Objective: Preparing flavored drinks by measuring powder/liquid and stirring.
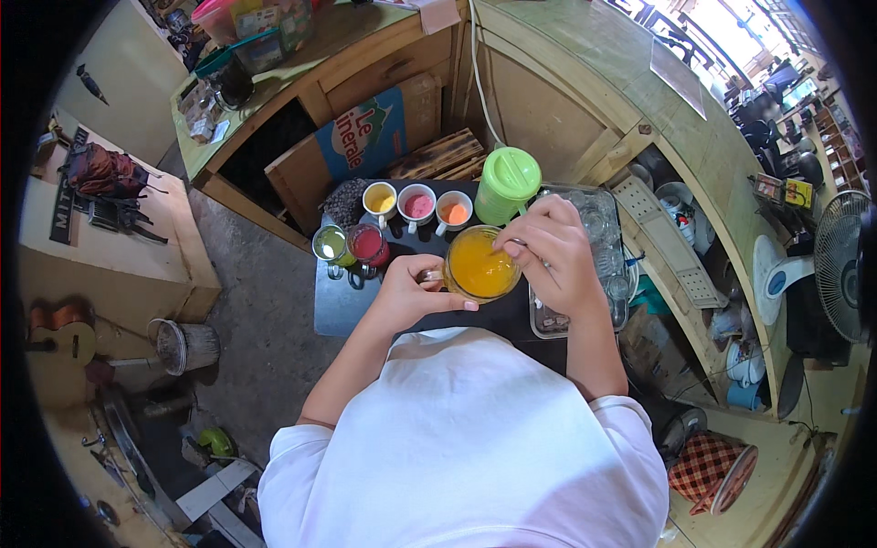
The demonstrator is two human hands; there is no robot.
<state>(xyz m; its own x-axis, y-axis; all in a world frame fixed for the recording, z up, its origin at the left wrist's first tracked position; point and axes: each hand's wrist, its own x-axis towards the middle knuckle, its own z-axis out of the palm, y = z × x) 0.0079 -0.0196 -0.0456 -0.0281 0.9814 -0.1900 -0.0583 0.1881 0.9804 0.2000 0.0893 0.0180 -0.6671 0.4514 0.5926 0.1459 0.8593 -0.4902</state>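
Observation:
My left hand (411,294) is closed round the handle of a clear glass mug (482,277) full of orange drink, its thumb against the side. Over the mug, my right hand (557,254) pinches a thin metal spoon (517,243) that dips into the drink; its lower end is hidden. Beyond my left hand stand three white cups: one with yellow contents (379,197), one with pink (417,205), one with orange (453,212). Left of them are a glass mug of green drink (330,245) and a glass mug of red drink (368,246).
A lidded light-green pitcher (508,183) stands just past the orange drink. To the right, a tray (548,323) holds several clear glasses. Wooden counters (585,68) curve round the far side and right. A fan (842,265) is at far right, a bucket (183,347) on the left floor.

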